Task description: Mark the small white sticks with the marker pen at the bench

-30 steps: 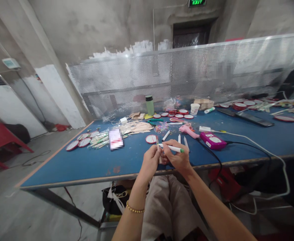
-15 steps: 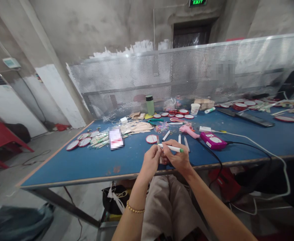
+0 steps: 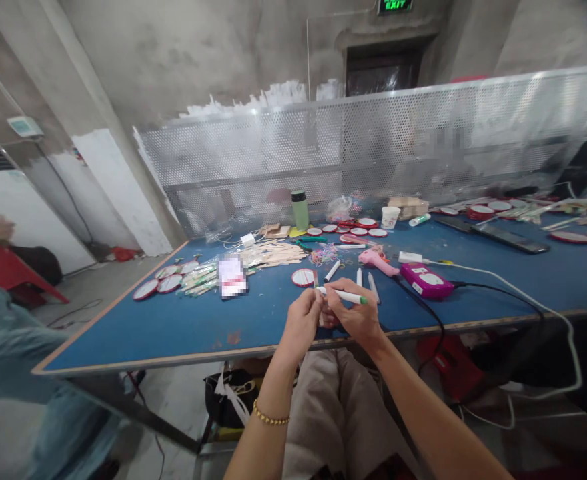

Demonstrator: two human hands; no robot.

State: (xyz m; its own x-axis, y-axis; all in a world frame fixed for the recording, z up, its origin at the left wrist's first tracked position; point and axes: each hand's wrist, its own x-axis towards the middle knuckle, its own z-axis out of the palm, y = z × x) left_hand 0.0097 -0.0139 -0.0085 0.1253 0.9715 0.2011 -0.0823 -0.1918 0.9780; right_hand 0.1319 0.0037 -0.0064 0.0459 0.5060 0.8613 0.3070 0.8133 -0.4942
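My right hand (image 3: 356, 313) is closed round a white marker with a green end (image 3: 346, 295), its tip pointing left. Close beside it, my left hand (image 3: 303, 319) pinches a thin wooden stick (image 3: 321, 315) held upright at the table's front edge. The marker's tip meets the upper part of the stick. Just beyond my hands lie a round white disc with a red rim (image 3: 302, 277) and a dark-capped marker (image 3: 332, 271). Two more white pens (image 3: 373, 287) rest to the right of them.
A pink glue gun (image 3: 378, 262) and a purple box (image 3: 426, 280) with cables lie at the right. Wooden sticks (image 3: 278, 253), a phone-like item (image 3: 232, 275) and discs (image 3: 146, 289) lie left. Behind stand a green bottle (image 3: 299, 212) and a paper cup (image 3: 389, 217).
At the far left, a person in blue-green clothing has come further into view, with a hand now showing. My own hands look almost unmoved.
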